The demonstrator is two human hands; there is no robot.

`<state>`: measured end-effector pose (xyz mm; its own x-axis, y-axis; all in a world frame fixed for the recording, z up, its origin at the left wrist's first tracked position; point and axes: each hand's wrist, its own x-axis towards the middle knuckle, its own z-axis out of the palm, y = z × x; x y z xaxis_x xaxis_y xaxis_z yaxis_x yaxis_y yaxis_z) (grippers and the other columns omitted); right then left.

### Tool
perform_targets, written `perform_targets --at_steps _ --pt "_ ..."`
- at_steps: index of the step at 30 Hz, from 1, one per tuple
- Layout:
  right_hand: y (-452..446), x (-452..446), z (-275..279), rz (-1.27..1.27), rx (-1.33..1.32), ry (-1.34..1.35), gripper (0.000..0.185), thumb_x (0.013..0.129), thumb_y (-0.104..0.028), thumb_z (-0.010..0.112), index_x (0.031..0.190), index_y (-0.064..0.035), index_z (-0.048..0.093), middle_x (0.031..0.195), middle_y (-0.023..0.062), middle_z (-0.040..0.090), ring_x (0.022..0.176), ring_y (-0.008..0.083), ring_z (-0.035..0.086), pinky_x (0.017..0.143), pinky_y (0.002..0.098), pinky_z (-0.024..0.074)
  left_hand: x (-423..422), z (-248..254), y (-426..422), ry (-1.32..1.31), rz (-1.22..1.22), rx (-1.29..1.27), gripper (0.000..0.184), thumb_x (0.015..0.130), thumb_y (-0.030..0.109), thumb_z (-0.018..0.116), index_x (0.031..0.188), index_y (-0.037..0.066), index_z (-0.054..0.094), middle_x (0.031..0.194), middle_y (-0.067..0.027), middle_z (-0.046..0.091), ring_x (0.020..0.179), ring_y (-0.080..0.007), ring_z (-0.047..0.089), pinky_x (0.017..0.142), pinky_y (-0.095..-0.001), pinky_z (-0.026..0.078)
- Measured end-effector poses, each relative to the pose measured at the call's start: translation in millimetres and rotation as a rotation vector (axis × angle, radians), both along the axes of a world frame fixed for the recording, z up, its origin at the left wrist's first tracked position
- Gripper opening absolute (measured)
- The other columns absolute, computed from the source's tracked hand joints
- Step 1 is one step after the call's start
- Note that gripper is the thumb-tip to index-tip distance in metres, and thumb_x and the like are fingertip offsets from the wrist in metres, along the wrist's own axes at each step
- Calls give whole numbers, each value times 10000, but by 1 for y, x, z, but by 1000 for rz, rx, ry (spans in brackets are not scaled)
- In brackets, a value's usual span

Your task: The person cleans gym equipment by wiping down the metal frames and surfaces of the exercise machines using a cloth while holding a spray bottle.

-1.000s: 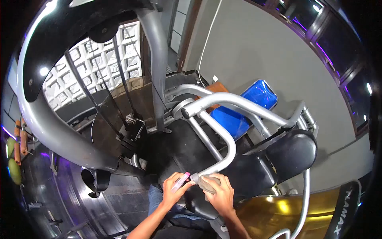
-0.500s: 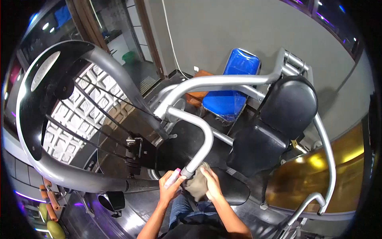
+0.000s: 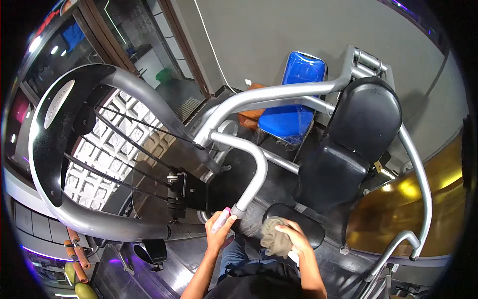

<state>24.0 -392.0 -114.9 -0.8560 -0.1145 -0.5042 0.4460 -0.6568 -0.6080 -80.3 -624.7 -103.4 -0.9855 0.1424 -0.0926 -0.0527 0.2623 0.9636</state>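
Observation:
My left hand (image 3: 217,233) is wrapped round a small pink-and-white item (image 3: 221,220), beside the lower end of a bent silver handle bar (image 3: 260,172). A bunched grey-brown cloth (image 3: 275,237) is gripped in my right hand (image 3: 298,239), to the right of the bar end and apart from it. Below the cloth and hand lies a black padded cushion (image 3: 311,230). Whether my left fingers also touch the bar end is hard to make out.
The machine's black seat and backrest (image 3: 367,112) stand at the right, a blue chair (image 3: 286,122) behind. The thick grey frame (image 3: 114,228) curves round at the left. Another silver tube (image 3: 417,174) stands far right, near a gold panel (image 3: 398,219).
The view has turned and shifted. My right hand and the cloth have come away from the bar end to the right. My left hand stays by the bar end with the pink-and-white item.

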Motion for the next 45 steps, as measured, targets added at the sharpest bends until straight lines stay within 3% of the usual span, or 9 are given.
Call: perform_targets --at_steps 2,5,11,21,30,38,42,44,45 --pt "-1 17 6 -206 345 81 355 895 -150 691 1195 28 627 1113 81 688 1000 156 645 886 297 504 -2 0 -1 49 -25 -12 291 848 266 785 767 39 621 648 37 528 557 -43 492 498 -229 376" --pt "-8 27 21 -303 509 69 325 897 -119 694 1188 13 636 1097 74 686 999 123 624 870 270 489 -4 -3 -3 109 -39 -58 238 830 193 810 825 7 661 675 10 560 600 -60 486 554 -247 390" --pt "-45 22 39 -491 835 267 337 852 -74 745 1171 -30 643 1065 60 691 1025 121 615 934 286 462 -9 9 -17 27 -118 19 263 900 221 736 752 44 608 617 49 495 550 -32 454 487 -239 389" --pt "-126 20 59 -637 908 281 346 823 -36 751 1142 -38 619 1064 77 682 1039 140 622 948 299 461 -26 53 -65 -28 -316 50 200 900 171 732 794 21 655 630 21 574 531 -37 526 501 -233 406" --pt "-159 6 40 -750 961 157 271 837 1 722 1105 -31 688 1072 62 686 1018 138 636 890 271 490 -51 51 -92 12 -532 142 185 891 169 744 814 16 676 656 12 599 548 -41 548 505 -237 419" --pt "-177 -60 -5 -1014 1415 254 400 774 54 693 1158 -57 678 1144 148 631 1086 293 627 945 365 490 -71 38 -98 -46 -543 123 180 898 158 734 800 27 657 639 20 586 536 -47 539 510 -236 414" --pt "-187 -76 -46 -1213 1022 197 332 924 -102 649 1240 -9 606 1211 116 625 1154 216 578 1011 348 431 -75 34 -98 -59 -533 137 188 891 165 743 793 30 655 634 22 581 533 -44 543 511 -235 422" --pt "-183 -82 -53 -1235 469 200 356 961 -148 628 1279 2 574 1229 106 622 1155 185 565 1007 328 421 -77 33 -98 -82 -518 135 189 883 167 752 795 29 658 633 21 579 533 -41 548 512 -233 427" --pt "-183 -84 -57 -1215 375 190 361 969 -208 578 1278 -21 572 1216 113 634 1126 219 602 1007 364 444 -78 31 -99 -72 -524 134 189 886 164 750 794 28 654 632 22 578 531 -42 547 511 -233 428"
